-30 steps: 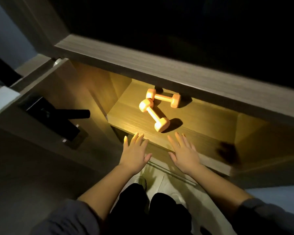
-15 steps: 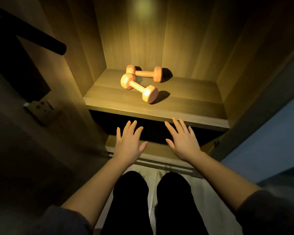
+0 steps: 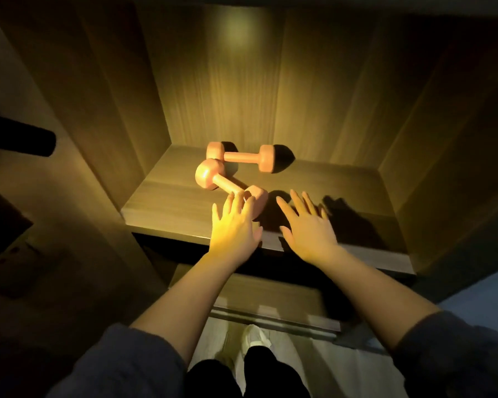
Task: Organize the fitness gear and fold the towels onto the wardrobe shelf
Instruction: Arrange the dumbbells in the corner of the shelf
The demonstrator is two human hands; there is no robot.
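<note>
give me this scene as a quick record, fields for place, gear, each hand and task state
place: wooden wardrobe shelf, warmly lit
gear: two orange dumbbells lying on the shelf
back dumbbell: lies across the shelf, near the back wall
front dumbbell: lies at an angle, its far head beside the back one's left head; contact unclear
left hand: fingers straight, over the front dumbbell's near head, not gripping it
right hand: fingers spread, over the shelf, holds nothing
task state: neither dumbbell lifted

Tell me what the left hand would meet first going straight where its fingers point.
Most likely the near head of the front dumbbell: the left hand points its straight fingers at it. Whether they already touch is unclear.
</note>
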